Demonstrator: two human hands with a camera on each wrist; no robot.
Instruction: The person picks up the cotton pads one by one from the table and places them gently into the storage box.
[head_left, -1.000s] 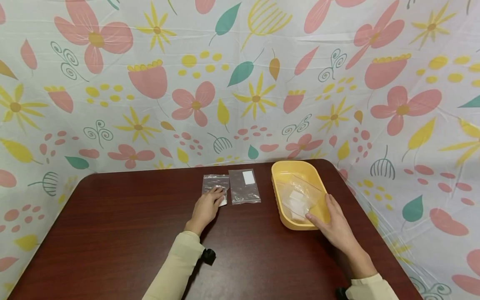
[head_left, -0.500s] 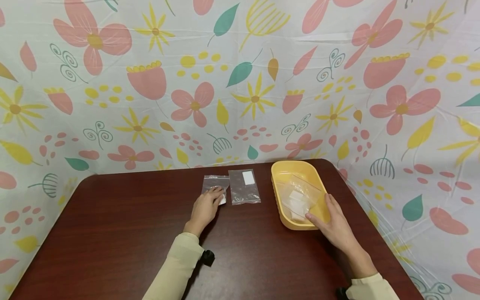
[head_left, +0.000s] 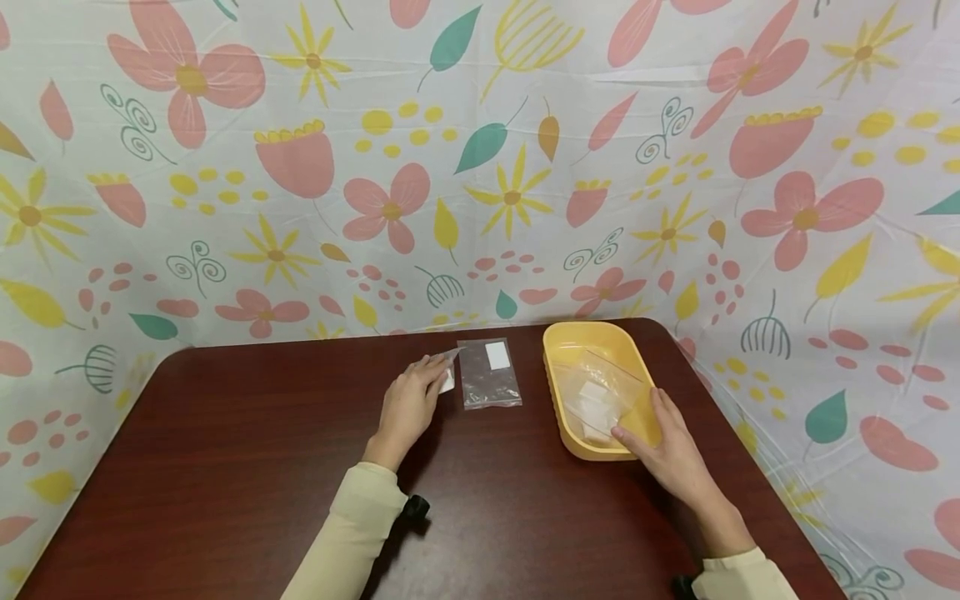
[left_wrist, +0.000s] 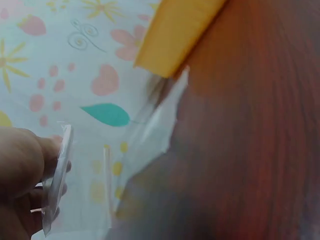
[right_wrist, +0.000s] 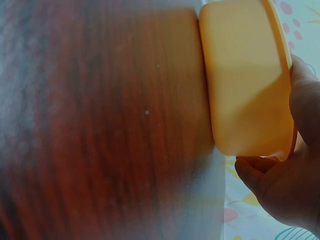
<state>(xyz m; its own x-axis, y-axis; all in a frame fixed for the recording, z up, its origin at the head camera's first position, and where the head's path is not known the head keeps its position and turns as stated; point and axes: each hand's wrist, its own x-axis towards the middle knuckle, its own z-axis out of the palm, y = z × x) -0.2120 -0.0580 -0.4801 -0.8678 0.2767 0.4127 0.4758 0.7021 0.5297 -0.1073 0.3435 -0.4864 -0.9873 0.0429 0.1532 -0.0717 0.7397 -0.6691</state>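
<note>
The left hand [head_left: 408, 406] pinches a small clear plastic zip bag [head_left: 447, 367] by its near edge, fingers and thumb closed on the film. The bag is tipped up off the dark brown wooden table [head_left: 225, 450], its far corner raised — a hold that suits peeling a flat, thin bag from a flat surface. In the left wrist view the bag [left_wrist: 56, 180] stands edge-on against the fingertips, confirming the pinch.

Just to the right of that hand, a second clear plastic zip bag with a white label [head_left: 489, 372] lies flat on the table, untouched.

The right hand [head_left: 667, 450] grips the near right corner of a yellow oval plastic tub [head_left: 558, 392], thumb over the rim, fingers curled under the wall; the right wrist view shows the tub's [right_wrist: 245, 80] outer wall seated in the curl of the hand [right_wrist: 280, 190]. The grip appears to steady the tub in place. Inside the tub, ahead of the thumb, lies a further clear plastic bag holding a white square [head_left: 596, 396].

Pose: both forearms in cream sleeves extend forward from the near table edge — left wrist slightly raised, right wrist low against the table.

A floral-printed plastic sheet [head_left: 480, 167] backs the table.
</note>
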